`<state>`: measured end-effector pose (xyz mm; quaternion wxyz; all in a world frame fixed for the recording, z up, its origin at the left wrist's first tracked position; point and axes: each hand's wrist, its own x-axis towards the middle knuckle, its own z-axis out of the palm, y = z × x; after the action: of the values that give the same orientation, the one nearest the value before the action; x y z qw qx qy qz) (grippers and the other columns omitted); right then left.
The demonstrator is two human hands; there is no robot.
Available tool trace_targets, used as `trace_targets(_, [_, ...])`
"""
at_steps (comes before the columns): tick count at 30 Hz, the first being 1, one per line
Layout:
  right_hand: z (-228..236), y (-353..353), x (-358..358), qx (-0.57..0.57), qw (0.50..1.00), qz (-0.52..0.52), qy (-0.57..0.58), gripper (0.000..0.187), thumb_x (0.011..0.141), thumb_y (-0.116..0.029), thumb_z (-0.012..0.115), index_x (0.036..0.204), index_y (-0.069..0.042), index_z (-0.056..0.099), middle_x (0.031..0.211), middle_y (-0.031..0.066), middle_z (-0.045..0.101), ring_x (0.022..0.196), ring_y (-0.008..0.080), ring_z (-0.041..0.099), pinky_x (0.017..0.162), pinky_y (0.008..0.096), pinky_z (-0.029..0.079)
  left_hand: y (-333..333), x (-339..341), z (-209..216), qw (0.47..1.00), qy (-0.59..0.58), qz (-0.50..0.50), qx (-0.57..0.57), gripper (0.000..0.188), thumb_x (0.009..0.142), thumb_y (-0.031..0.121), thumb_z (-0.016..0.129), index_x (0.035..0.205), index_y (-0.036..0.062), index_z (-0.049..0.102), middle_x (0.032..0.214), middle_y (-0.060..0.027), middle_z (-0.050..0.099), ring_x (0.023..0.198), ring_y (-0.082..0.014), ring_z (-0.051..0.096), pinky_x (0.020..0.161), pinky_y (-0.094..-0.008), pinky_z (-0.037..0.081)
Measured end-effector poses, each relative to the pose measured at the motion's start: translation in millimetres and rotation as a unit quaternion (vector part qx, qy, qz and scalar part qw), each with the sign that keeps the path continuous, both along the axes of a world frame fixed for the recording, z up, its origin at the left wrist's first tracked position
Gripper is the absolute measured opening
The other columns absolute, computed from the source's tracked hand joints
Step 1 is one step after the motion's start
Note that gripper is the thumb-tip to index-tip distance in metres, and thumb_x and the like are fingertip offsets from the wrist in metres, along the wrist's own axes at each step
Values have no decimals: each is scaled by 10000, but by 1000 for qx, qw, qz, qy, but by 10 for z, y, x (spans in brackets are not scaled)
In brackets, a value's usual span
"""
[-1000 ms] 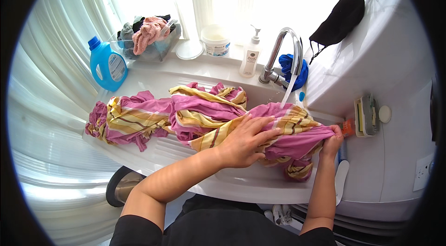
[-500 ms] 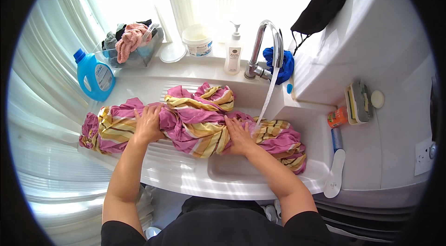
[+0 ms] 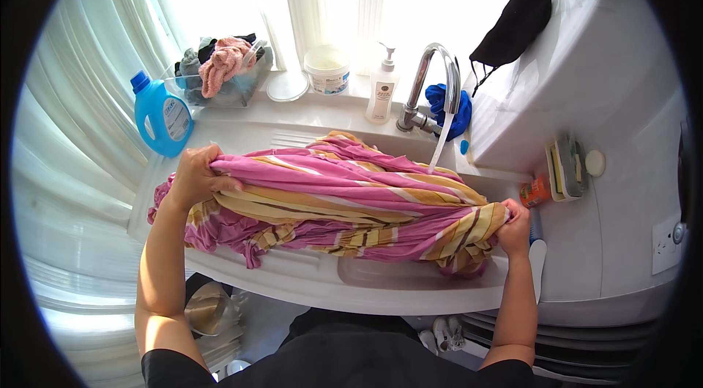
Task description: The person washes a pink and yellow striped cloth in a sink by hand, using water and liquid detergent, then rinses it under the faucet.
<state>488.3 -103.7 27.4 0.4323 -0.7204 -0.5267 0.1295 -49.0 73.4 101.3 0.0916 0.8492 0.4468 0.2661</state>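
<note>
A large pink and yellow striped cloth [image 3: 344,205] stretches across the white sink [image 3: 285,287] and its ribbed drainboard. My left hand [image 3: 199,177] is closed on the cloth's upper left part, near the blue detergent bottle. At the other end, my right hand [image 3: 514,227] grips a bunched yellow fold above the sink's right rim. Between the hands the fabric is drawn out in long folds, while crumpled parts hang below on the left. Water runs from the chrome faucet [image 3: 444,80] down behind the cloth's far edge. Most of the basin is hidden under the fabric.
Along the back ledge stand a blue detergent bottle [image 3: 162,121], a clear bin of clothes [image 3: 228,69], a white tub [image 3: 327,69] and a pump bottle [image 3: 381,88]. A blue cloth [image 3: 448,106] lies behind the faucet. To the right are an orange container [image 3: 534,190] and sponges [image 3: 565,168].
Both hands have moved apart, left hand leftward and right hand rightward, and now grip the cloth. The cloth went from a bunched, twisted heap to spread, taut folds. The view shifted slightly.
</note>
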Motion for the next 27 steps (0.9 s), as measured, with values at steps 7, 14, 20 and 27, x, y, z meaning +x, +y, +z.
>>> trace_targets(7, [-882,-225,197,-323,902,200,-204,549,665,-324,770,1082,-11,598,1041,200,647,1030,351,605,915,408,467,-246,524,-454,876,17,-228,-426,556,758,514,747,1005,20,688,774,-68,664,713,-175,620,661,-291,495])
trace_targets(14, [-744,739,-746,-175,973,145,47,644,734,-392,747,1196,18,566,1165,239,601,1075,350,592,953,400,451,208,1517,-1066,951,191,101,-220,700,805,648,571,986,-21,669,1102,-231,631,1063,-360,596,870,-459,494])
trace_targets(20, [-2250,1288,-1351,-134,976,78,150,1115,674,-530,778,1443,49,216,1259,312,528,1202,402,516,1024,393,399,-153,1812,-1255,979,7,-15,-204,427,706,372,785,857,2,635,821,-192,658,809,-332,649,746,-406,503])
trace_targets(27, [-840,1169,-1065,-18,979,172,111,302,803,-308,696,909,-31,643,762,149,647,700,231,608,670,354,470,-33,1261,252,850,-455,-22,-263,246,773,114,785,907,24,601,820,-23,626,687,-63,577,613,-195,496])
